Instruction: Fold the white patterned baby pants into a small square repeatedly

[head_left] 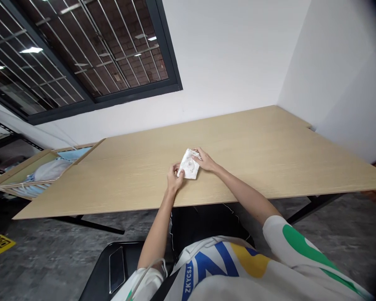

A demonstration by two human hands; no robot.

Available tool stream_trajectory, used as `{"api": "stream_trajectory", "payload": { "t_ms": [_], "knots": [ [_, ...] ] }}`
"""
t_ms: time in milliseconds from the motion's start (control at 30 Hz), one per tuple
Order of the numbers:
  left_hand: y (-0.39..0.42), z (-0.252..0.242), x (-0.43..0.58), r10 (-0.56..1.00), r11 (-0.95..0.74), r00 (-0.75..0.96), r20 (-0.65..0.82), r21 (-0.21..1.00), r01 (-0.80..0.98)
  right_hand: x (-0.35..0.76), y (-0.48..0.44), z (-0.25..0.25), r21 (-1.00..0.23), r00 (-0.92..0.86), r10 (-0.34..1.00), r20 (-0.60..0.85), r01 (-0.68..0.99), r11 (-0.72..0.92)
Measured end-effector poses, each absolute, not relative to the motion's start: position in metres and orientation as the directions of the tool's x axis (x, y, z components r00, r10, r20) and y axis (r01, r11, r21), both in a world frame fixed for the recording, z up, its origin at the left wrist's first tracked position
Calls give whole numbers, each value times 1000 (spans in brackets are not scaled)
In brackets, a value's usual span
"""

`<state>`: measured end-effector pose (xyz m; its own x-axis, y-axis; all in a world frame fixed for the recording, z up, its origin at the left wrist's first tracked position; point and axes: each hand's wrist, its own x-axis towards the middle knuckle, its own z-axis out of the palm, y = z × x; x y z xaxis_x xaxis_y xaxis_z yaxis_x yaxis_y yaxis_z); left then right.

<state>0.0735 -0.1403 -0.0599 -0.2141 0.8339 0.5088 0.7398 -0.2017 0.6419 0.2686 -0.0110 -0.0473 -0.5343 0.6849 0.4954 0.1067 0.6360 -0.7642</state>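
Note:
Between my two hands is a small white squarish packet (189,165), soft-looking, with a faint grey print on its face; whether it is folded cloth or a tissue pack I cannot make out. My left hand (174,179) grips its lower left corner, thumb on top and fingers curled behind. At the upper right edge my right hand (205,160) pinches it, the fingertips partly hidden. The packet is tilted just above or resting on the wooden tabletop (244,146), near the front edge.
A wooden crib-like box (25,173) with pale blue and white cloth adjoins the table's left end. Behind the table are a white wall (232,54) and a barred window (106,46). A phone (117,269) lies on a black chair (97,280) at lower left.

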Motion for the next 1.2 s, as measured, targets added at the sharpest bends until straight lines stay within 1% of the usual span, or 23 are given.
{"api": "stream_trajectory", "payload": {
  "t_ms": [67,133,200,233,300,367,400,467,533,633,700,767,833,900,1000,1100,1200],
  "knots": [
    [-141,-63,74,855,-212,-194,481,666,715,267,-11,-49,-837,-494,764,415,122,533],
    [-140,-66,75,886,-218,-149,440,675,705,266,-9,-52,-882,-447,840,309,195,429],
    [-139,-68,75,911,-217,-98,400,669,711,265,-7,-55,-889,-391,889,239,281,362],
    [-138,-68,76,919,-212,-85,386,662,719,264,-6,-55,-882,-354,907,229,318,347],
    [-136,-68,76,920,-188,-97,380,644,741,264,-6,-55,-852,-274,921,276,374,366],
    [-135,-66,76,904,-168,-134,407,625,762,267,-8,-53,-795,-235,888,395,397,459],
    [-135,-65,76,893,-171,-141,427,613,771,268,-9,-51,-754,-251,850,462,394,526],
    [-137,-63,76,879,-222,-97,466,580,784,272,-15,-48,-659,-348,745,569,349,666],
    [-139,-61,77,874,-313,14,487,538,783,273,-22,-46,-570,-495,625,604,281,772],
    [-143,-59,79,858,-429,180,481,480,765,270,-35,-46,-497,-700,465,542,179,849],
    [-144,-59,80,849,-458,231,475,445,770,266,-41,-49,-496,-781,395,484,127,859],
    [-145,-59,80,847,-456,244,472,412,789,262,-45,-52,-511,-830,353,431,99,854],
    [-145,-59,80,848,-443,240,472,383,811,259,-46,-57,-521,-867,335,369,106,847],
    [-145,-59,80,850,-431,237,471,361,827,257,-43,-61,-517,-893,340,295,150,843],
    [-146,-58,82,853,-426,242,462,349,835,255,-37,-65,-476,-910,358,207,226,850],
    [-147,-56,83,860,-429,250,445,363,827,255,-27,-65,-437,-897,392,202,275,856],
    [-147,-55,84,869,-423,241,432,397,814,260,-14,-65,-433,-840,501,210,379,818]
  ]
}}
